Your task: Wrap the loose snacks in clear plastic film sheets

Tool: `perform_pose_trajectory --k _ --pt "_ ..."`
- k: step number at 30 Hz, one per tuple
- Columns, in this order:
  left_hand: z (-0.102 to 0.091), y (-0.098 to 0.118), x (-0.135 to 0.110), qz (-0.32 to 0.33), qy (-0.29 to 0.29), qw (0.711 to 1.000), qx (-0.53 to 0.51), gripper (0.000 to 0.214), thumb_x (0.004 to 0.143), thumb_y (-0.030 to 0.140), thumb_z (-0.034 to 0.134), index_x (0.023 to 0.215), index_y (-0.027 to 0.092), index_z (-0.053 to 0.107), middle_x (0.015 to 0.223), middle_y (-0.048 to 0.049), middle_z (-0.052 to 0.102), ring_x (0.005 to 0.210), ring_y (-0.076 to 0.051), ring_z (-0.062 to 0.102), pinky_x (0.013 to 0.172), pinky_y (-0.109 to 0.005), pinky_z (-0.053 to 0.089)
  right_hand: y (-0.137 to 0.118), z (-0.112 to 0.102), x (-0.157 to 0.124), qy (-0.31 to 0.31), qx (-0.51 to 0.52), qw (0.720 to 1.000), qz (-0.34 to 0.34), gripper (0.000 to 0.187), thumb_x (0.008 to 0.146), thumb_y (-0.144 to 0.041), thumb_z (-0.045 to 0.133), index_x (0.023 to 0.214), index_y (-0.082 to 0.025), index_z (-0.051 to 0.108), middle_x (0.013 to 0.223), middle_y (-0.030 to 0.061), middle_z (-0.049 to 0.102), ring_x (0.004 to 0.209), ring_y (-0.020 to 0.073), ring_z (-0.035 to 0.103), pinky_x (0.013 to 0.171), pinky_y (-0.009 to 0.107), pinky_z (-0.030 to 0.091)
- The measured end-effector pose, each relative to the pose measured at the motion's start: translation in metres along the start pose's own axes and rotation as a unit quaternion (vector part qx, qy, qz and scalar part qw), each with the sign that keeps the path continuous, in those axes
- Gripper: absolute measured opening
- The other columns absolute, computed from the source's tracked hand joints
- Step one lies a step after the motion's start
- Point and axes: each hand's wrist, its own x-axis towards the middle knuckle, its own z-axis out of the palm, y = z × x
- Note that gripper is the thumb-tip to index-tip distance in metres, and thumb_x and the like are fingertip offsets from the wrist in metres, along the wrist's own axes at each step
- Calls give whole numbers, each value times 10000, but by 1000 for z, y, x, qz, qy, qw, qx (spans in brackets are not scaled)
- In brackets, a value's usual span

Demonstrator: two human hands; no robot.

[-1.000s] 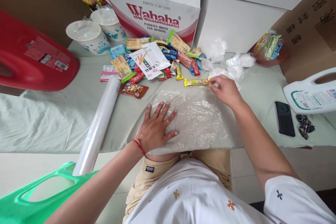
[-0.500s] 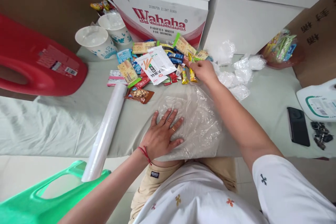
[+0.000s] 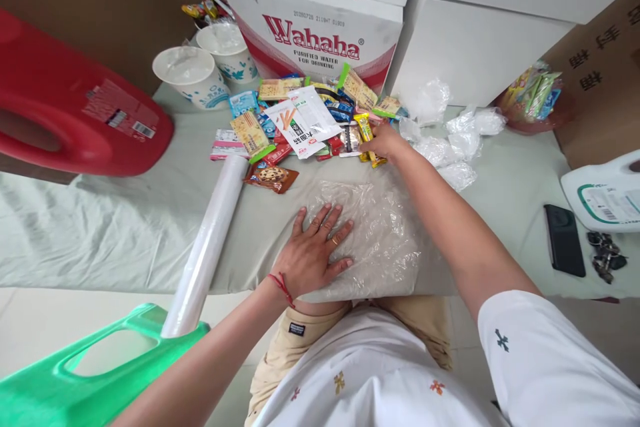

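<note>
My left hand lies flat with fingers spread on a crinkled sheet of clear plastic film at the table's near edge. My right hand reaches over the sheet to the pile of snack packets and is closed round a yellow snack bar and what looks like another small packet. A chocolate-chip cookie packet lies just left of the sheet.
A roll of clear film juts over the table edge onto a green stool. Behind the snacks stand a Wahaha box, white boxes and two lidded cups. A red jug, crumpled plastic, a phone, keys and a white jug are nearby.
My right hand went from the sheet's far corner, carrying the yellow bar, into the snack pile, then drew back slightly with packets in it. My left hand stayed flat on the film.
</note>
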Motion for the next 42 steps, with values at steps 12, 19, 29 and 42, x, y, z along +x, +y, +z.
perform_pose_trajectory --k 12,19,29,42 --pt "2 1 1 -8 21 1000 0 765 947 666 558 1607 301 434 1731 -166 257 1598 -438 223 1239 -760 64 17 -31 -30 -43 -164 986 8 467 715 -308 868 1127 -130 741 1097 165 735 1023 318 679 875 374 528" --pt "3 1 0 -7 31 999 1 777 937 675 565 1607 303 434 1735 -171 245 1601 -441 212 1236 -767 47 27 -100 -95 48 -60 997 -6 292 773 -421 819 851 -156 720 741 44 631 733 218 606 681 329 469" --pt "14 -4 -1 -28 61 998 12 1189 832 809 594 1669 66 192 1708 -313 180 1593 -463 219 1256 -730 54 13 -54 -194 -128 -63 965 -218 126 885 -325 713 923 -206 705 951 43 654 823 187 598 716 278 412" --pt "8 -3 -3 -74 75 994 1 1045 937 801 368 1676 89 169 1711 -277 227 1588 -413 271 1246 -719 74 21 -23 -204 -168 -204 942 -206 284 941 -262 698 1224 -250 711 1181 71 690 1022 233 670 712 282 415"
